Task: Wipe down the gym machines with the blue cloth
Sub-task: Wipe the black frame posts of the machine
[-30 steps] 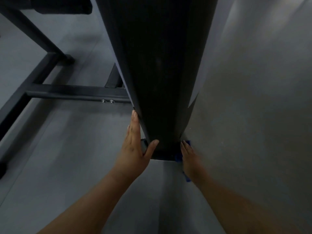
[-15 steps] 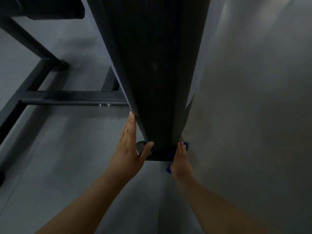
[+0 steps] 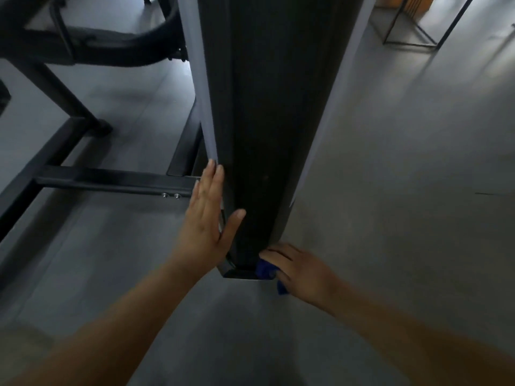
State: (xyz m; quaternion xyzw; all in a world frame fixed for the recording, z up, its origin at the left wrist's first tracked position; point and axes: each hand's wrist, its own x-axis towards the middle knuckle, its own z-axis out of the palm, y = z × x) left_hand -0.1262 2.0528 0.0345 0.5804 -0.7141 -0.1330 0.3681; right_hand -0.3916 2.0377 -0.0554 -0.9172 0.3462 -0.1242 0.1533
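A tall black upright column (image 3: 259, 121) of a gym machine rises through the middle of the head view, narrowing to its foot on the grey floor. My left hand (image 3: 207, 215) rests flat against the column's left side, fingers straight and thumb spread across the front face. My right hand (image 3: 299, 267) grips the blue cloth (image 3: 266, 270) and presses it against the column's lower right corner near the floor. Most of the cloth is hidden under that hand.
A black floor bar (image 3: 111, 181) with two bolts runs left from the column to the machine's frame (image 3: 47, 79). A thin black metal stand (image 3: 418, 26) sits at the far upper right. Grey floor (image 3: 404, 190) spreads to the right.
My right hand has slid with the cloth from the column's right side down and round to its lower right corner. The view has lifted, showing more of the machine. My left hand stays put.
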